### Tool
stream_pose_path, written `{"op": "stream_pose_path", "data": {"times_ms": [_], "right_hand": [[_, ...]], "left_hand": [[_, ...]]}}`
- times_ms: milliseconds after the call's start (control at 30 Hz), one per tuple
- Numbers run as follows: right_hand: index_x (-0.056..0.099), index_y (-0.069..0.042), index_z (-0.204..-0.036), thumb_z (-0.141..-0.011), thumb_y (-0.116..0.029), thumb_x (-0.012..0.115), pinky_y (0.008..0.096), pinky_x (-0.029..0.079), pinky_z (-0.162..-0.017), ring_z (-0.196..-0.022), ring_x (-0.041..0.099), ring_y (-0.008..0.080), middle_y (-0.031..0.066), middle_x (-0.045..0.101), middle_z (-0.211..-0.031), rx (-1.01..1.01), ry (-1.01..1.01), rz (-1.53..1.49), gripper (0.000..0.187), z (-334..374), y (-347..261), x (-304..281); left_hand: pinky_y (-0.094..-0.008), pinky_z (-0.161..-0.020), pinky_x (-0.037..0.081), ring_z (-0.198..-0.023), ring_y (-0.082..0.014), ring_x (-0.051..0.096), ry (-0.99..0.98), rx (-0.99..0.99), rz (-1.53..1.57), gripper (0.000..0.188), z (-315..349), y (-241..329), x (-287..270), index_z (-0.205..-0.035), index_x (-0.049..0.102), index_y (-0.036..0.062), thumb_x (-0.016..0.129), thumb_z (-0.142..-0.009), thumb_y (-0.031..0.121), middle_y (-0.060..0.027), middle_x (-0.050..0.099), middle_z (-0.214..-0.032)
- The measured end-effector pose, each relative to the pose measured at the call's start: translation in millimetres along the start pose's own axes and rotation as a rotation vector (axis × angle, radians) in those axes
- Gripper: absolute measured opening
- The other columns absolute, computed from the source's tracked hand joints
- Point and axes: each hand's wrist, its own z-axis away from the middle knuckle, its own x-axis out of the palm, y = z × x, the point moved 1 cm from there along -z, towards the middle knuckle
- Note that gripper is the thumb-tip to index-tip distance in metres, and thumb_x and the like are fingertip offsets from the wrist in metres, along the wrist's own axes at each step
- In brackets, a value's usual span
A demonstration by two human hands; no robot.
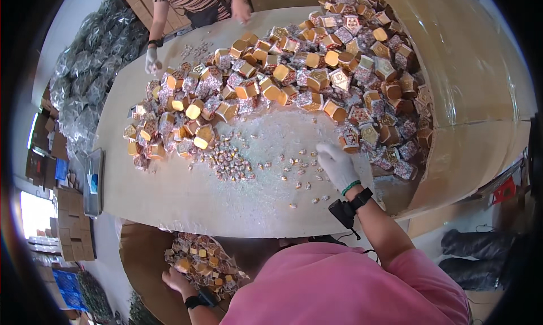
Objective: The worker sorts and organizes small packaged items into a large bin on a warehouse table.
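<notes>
My right hand (338, 165), in a white glove, is low over the table with its fingers apart and nothing visible in them. Small shiny wrapped pieces (300, 169) lie scattered just left of it. To its right and beyond is a heap of film-wrapped, house-shaped gold boxes (317, 79). My bare left hand (176, 281) reaches below the table's near edge into an open carton (141, 257). Its fingers are closed at a gold-faced box (182, 265), above several similar boxes in clear film (212, 261). Fingertip contact there is partly hidden.
The pale tabletop (226, 209) carries a denser pile of small wrapped pieces (229, 162). A tall cardboard wall (464, 87) bounds the heap at right. Across the table stands another person (195, 0), with one gloved hand (152, 60). A metal tray (94, 183) sits at the left edge.
</notes>
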Motion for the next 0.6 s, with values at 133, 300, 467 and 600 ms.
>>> {"op": "stream_pose_path", "data": {"times_ms": [133, 300, 467, 600], "right_hand": [[0.064, -0.002, -0.103, -0.087, -0.011, 0.058, 0.0308, 0.049, -0.074, -0.084, 0.063, 0.0174, 0.0100, 0.067, -0.091, 0.077, 0.007, 0.068, 0.020, 17.0, 19.7, -13.7], [0.062, -0.005, -0.100, -0.086, -0.015, 0.057, 0.0415, 0.048, -0.078, -0.089, 0.061, 0.0370, 0.0170, 0.064, -0.090, 0.146, -0.032, 0.238, 0.018, 46.7, 12.2, -33.8], [0.049, -0.007, -0.125, -0.085, -0.024, 0.058, 0.0479, 0.047, -0.086, -0.098, 0.060, 0.0439, 0.0256, 0.062, -0.107, 0.316, -0.239, 0.560, 0.044, 66.1, 24.8, -55.5], [0.043, -0.011, -0.133, -0.086, -0.033, 0.055, 0.0506, 0.046, -0.086, -0.101, 0.059, 0.0455, 0.0286, 0.060, -0.112, 0.516, -0.400, 0.602, 0.053, 66.5, 32.6, -42.1]], "left_hand": [[-0.0261, -0.083, 0.045, -0.095, -0.0177, 0.053, -0.338, 0.301, -0.193, 0.036, 115.0, 159.6, 104.7, -0.120, 0.051, -0.0047, 0.056, -0.085, -0.006, -0.0106, 0.053, -0.107], [-0.0517, -0.105, 0.034, -0.125, -0.0405, 0.041, -0.944, 1.323, -0.263, 0.050, 224.9, 220.1, 200.3, -0.126, 0.048, 0.0037, 0.064, -0.081, 0.021, -0.0213, 0.044, -0.135], [-0.0538, -0.112, 0.021, -0.142, -0.0327, 0.020, -1.330, 2.009, -0.424, 0.056, 305.7, 264.7, 241.5, -0.140, 0.037, 0.0163, 0.054, -0.088, 0.031, -0.0083, 0.026, -0.153], [-0.0522, -0.112, 0.019, -0.142, -0.0292, 0.019, -1.314, 2.276, -0.146, 0.048, 324.2, 249.5, 268.0, -0.135, 0.044, 0.0169, 0.048, -0.092, 0.039, -0.0069, 0.030, -0.151]]}}
